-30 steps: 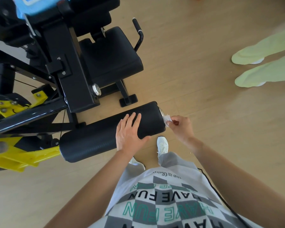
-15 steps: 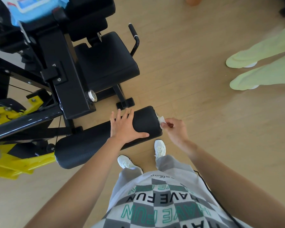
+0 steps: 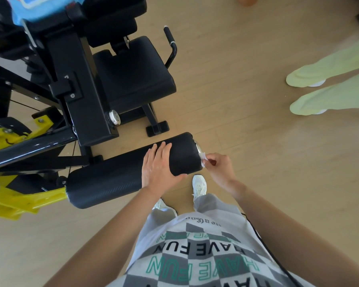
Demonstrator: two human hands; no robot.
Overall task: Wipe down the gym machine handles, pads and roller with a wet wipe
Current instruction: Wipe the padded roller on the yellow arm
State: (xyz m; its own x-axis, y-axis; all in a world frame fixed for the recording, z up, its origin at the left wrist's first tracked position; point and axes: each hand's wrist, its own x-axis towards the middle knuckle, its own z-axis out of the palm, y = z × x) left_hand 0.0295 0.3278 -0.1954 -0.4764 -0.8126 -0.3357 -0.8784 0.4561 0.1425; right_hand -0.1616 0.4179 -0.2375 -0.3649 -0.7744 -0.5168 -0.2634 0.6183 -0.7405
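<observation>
left arm: bare, reaching forward, wrist pretty much straight | left hand: palm down on the roller, fingers together over the top, thumb stuck out on the near side | right arm: bare, coming in from the right | right hand: fingers curled, pinching a wet wipe at the tips

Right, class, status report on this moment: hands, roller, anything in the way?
Left hand flat on roller, steadying. Right hand pinches wet wipe against roller's end. Another person's legs stand apart, not blocking.
</observation>
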